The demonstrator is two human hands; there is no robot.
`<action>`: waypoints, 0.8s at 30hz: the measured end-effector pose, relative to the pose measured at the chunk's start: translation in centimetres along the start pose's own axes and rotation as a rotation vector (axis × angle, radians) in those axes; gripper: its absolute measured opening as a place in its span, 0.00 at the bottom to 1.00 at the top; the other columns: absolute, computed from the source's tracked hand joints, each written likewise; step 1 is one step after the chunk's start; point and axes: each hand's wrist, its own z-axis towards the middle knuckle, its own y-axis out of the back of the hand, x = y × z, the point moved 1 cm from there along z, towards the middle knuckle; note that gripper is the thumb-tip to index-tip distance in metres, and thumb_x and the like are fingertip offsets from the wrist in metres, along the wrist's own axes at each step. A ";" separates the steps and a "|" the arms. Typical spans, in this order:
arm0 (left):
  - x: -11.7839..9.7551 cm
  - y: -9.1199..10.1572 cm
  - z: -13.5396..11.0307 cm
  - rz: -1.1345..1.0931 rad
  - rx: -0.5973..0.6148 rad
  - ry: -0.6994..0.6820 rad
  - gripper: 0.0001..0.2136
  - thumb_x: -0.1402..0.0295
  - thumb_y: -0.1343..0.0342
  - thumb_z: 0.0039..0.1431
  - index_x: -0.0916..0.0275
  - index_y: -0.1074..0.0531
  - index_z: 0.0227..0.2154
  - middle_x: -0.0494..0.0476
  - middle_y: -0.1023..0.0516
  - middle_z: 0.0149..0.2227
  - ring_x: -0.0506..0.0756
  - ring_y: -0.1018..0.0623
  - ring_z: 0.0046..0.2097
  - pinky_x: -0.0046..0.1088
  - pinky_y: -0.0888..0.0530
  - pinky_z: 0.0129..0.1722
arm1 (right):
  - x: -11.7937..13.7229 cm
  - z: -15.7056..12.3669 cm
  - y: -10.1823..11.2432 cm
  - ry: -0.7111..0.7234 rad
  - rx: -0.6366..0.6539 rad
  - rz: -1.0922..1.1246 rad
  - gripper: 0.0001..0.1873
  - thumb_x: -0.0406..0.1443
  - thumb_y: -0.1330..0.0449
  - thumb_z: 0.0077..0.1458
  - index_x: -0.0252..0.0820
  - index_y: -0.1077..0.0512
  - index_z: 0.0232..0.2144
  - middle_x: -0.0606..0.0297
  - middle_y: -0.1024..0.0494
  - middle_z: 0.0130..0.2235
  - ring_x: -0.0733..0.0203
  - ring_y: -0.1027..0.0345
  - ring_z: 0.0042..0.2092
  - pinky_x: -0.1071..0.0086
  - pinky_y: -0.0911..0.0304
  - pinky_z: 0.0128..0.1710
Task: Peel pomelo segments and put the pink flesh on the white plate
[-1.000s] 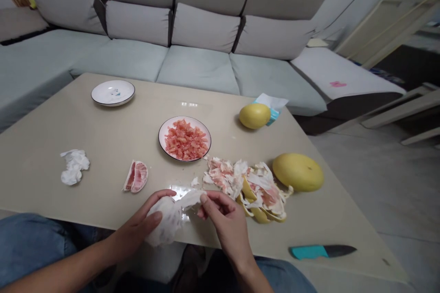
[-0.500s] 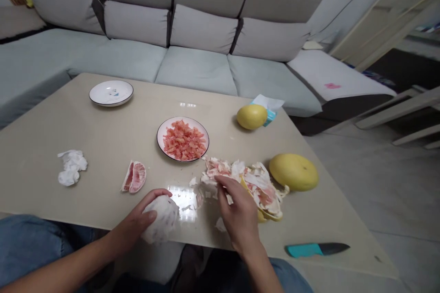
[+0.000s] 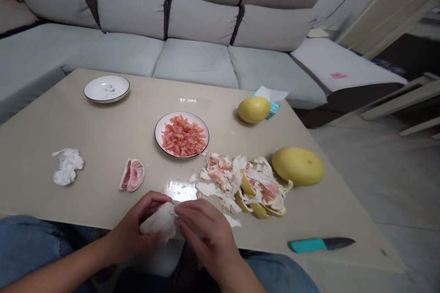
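A peeled pomelo [image 3: 160,220], covered in white pith, rests in my left hand [image 3: 135,224] at the table's near edge. Thumb and fingers of that hand curl round it. At the fruit's right side, the fingers of my right hand [image 3: 208,233] are closed in a pinch on its white pith. Just beyond my right hand lies a heap of torn pith and membrane [image 3: 223,174] with yellow peel [image 3: 249,192]. Pomelo segments with pink flesh [image 3: 133,175] lie beyond my left hand. Pink pomelo pulp [image 3: 182,136] fills the middle of a dark-rimmed plate [image 3: 161,123].
A knife [image 3: 321,244] with a teal handle lies near the right front edge. Two whole yellow pomelos, one farther back [image 3: 253,110] and one nearer [image 3: 297,166], are at the right, beside a tissue pack [image 3: 273,105]. Crumpled tissue [image 3: 68,167] and a white plate [image 3: 99,89] are at left.
My right hand has moved left from the peel heap to the peeled pomelo and now pinches its pith. A larger white pith piece lies by the heap. The view has tilted slightly downward.
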 end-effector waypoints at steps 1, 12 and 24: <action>0.2 -0.1 -0.1 0.011 0.004 0.003 0.25 0.64 0.34 0.48 0.55 0.36 0.49 0.56 0.26 0.43 0.57 0.27 0.41 0.29 0.31 0.38 | -0.1 -0.2 -0.1 0.018 0.001 -0.038 0.11 0.30 0.42 0.58 0.45 0.25 0.42 0.59 0.20 0.37 0.58 0.26 0.38 0.67 0.29 0.37; -0.4 -0.5 -0.2 0.046 0.063 -0.004 0.23 0.66 0.36 0.50 0.55 0.34 0.49 0.57 0.26 0.45 0.57 0.26 0.43 0.30 0.30 0.40 | -0.1 0.0 0.0 -0.139 -0.049 -0.012 0.07 0.28 0.43 0.52 0.41 0.27 0.27 0.65 0.26 0.24 0.63 0.33 0.26 0.72 0.38 0.26; -0.7 0.7 0.3 0.104 0.063 -0.075 0.28 0.48 0.39 0.48 0.57 0.28 0.49 0.61 0.28 0.50 0.65 0.30 0.50 0.38 0.32 0.48 | -1.3 0.9 2.1 -0.413 -0.165 0.178 0.06 0.32 0.43 0.52 0.41 0.26 0.26 0.64 0.25 0.27 0.64 0.35 0.27 0.73 0.39 0.25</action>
